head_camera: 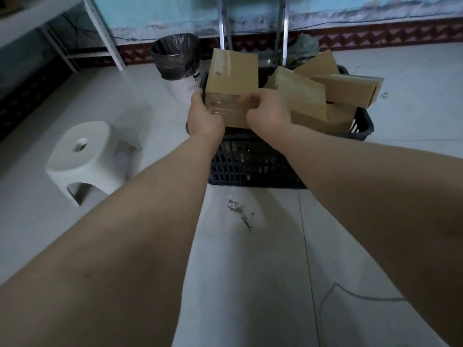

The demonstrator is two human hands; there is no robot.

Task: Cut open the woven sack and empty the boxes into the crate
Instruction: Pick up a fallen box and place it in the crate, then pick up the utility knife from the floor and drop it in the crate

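A dark slatted crate (253,164) sits on a pale tiled floor (250,271), heaped with brown cardboard boxes (348,90) that lean against one another and rise above its rim. Over the crate's near-left corner a person holds one more taped box (233,78) upright, the left hand (204,116) clamped on its left edge and the right hand (266,112) closed on its lower right corner. Clear tape shines across the box's near face; no print on it can be read. The woven sack is out of view. Just beyond the crate's left end stands a white bin (179,71) lined with a black bag, bearing small dark lettering too blurred to read. Left of the crate and well apart is a white plastic stool (86,156). Behind the crate rise two metal legs (280,31) and a crumpled grey bag (303,50) against a blue wall. A scuff mark (240,211) lies on the floor nearer than the crate.
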